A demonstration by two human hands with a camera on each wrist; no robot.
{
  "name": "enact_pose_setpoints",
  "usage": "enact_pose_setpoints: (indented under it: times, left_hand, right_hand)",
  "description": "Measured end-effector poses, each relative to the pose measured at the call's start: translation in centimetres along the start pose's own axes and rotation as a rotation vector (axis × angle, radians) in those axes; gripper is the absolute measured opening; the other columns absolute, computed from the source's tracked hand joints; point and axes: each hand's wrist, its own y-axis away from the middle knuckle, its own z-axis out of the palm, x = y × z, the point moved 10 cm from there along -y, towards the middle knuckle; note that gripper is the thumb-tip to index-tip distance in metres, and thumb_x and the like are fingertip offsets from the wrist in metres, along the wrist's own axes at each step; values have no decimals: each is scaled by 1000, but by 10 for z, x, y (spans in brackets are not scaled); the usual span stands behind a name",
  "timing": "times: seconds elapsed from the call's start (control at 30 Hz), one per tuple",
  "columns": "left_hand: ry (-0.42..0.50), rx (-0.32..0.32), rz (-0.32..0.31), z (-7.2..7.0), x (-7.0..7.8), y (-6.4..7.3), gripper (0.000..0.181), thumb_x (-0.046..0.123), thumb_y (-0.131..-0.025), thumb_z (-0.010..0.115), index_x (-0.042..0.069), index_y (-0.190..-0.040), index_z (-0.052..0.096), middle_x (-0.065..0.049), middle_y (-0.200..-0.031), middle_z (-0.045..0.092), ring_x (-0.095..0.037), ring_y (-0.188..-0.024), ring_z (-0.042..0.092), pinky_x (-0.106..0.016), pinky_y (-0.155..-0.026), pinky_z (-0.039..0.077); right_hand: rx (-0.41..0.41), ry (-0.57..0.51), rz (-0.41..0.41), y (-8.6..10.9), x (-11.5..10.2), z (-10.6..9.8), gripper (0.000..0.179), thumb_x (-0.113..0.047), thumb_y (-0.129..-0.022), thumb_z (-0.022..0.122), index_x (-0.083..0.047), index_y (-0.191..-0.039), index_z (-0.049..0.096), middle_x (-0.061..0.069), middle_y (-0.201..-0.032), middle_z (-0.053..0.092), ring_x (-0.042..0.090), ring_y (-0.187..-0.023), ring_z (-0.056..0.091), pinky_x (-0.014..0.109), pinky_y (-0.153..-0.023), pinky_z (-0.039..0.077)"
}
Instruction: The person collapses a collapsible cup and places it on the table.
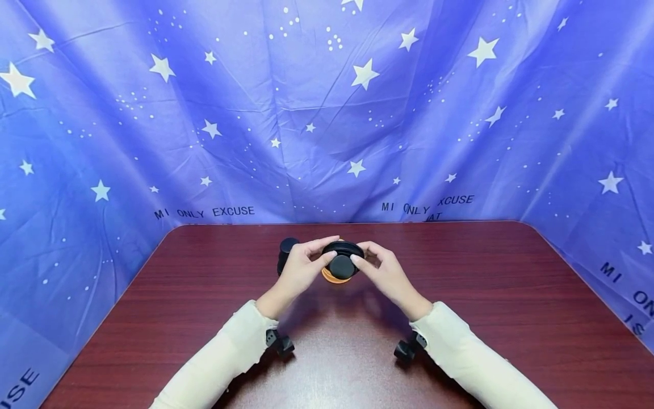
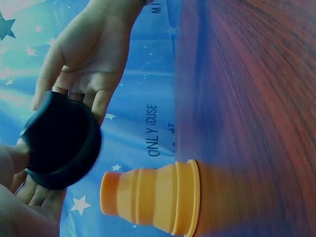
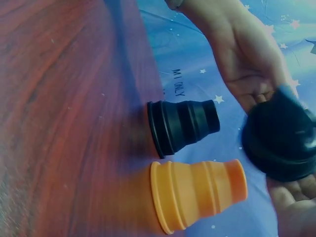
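Observation:
Both hands hold a black collapsible cup point(image 1: 342, 266) up over the table, one on each side. In the head view the left hand point(image 1: 304, 266) grips its left side, thumb at the front, and the right hand point(image 1: 383, 270) grips its right side the same way. The cup looks squashed down into a short, wide shape, with one edge bent in the left wrist view. Just below it an orange collapsible cup point(image 2: 148, 200) stands upside down, extended in tiers. Another black collapsible cup point(image 3: 182, 126) stands upside down beside the orange one, partly behind the left hand in the head view.
The dark red wooden table point(image 1: 337, 363) has its far edge close behind the cups. A blue curtain point(image 1: 327, 113) with white stars hangs around the table. Small black devices point(image 1: 405, 351) are strapped at both wrists.

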Motion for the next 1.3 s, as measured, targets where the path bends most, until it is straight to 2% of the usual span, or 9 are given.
enact_pose_setpoints:
  times: [0.13, 0.3, 0.43, 0.6, 0.7, 0.8, 0.9, 1.03, 1.3]
  left_hand:
    - [-5, -37, -57, 3, -6, 0, 36, 0, -87, 64, -8, -122, 58, -22, -117, 62, -25, -106, 61, -20, -82, 50]
    - [-64, -67, -35, 9, -4, 2, 34, -2, -85, 66, -9, -118, 61, -21, -114, 64, -26, -102, 62, -17, -76, 51]
    - [-89, -61, -24, 12, 2, 3, 33, -2, -85, 66, -9, -117, 62, -21, -113, 65, -24, -99, 62, -16, -71, 50]
    - [-91, -74, -23, 14, 4, 3, 32, -2, -85, 66, -8, -116, 63, -20, -113, 65, -25, -102, 61, -17, -71, 51]
    - [-59, -77, -7, 13, 2, 3, 33, -2, -86, 65, -10, -117, 61, -22, -114, 64, -28, -104, 61, -20, -74, 51]
    - [11, -73, 18, 11, -7, 0, 35, -3, -88, 61, -11, -122, 57, -25, -118, 61, -32, -112, 58, -22, -85, 49]
    - [60, -80, 26, 10, -17, -3, 37, -2, -91, 57, -7, -128, 53, -24, -123, 59, -30, -114, 57, -24, -92, 47]
    - [83, -95, 22, 11, -23, -5, 38, 3, -93, 57, -1, -131, 53, -19, -123, 60, -19, -106, 61, -25, -88, 49]
    - [108, -89, 67, 12, -18, -5, 33, 5, -92, 60, -2, -123, 58, -20, -112, 65, -12, -94, 64, -26, -81, 53]
  right_hand:
    - [-75, 37, 32, -1, -6, 7, 19, -7, -88, 65, 3, -105, 62, 14, -95, 66, 11, -81, 62, 23, -72, 51]
    - [-167, 99, 65, -3, -8, 16, 20, -12, -86, 69, 0, -102, 66, 10, -94, 67, 11, -79, 63, 23, -71, 52]
    - [-193, 93, 47, -3, 0, 18, 20, -11, -86, 69, 1, -102, 65, 11, -93, 68, 10, -78, 64, 24, -69, 52]
    - [-186, 79, 54, 0, 5, 19, 17, -8, -87, 67, 2, -100, 62, 13, -93, 66, 11, -80, 64, 24, -69, 53]
    - [-171, 50, 46, 1, 5, 19, 16, -6, -87, 66, 3, -99, 61, 14, -93, 66, 10, -79, 64, 23, -69, 53]
    - [-130, -23, 31, 1, 4, 14, 17, -1, -87, 64, 7, -100, 58, 13, -92, 65, 8, -79, 63, 22, -70, 53]
    - [-73, -106, 21, 0, 1, 7, 18, 4, -87, 62, 11, -102, 55, 7, -91, 65, 7, -80, 63, 21, -71, 52]
    - [-31, -171, 21, -1, -3, 1, 19, 5, -88, 60, 13, -104, 52, 0, -91, 64, 6, -82, 62, 19, -71, 51]
    - [-18, -171, 25, 0, -2, 1, 19, 3, -89, 60, 12, -104, 53, -1, -89, 64, 7, -80, 62, 19, -70, 52]
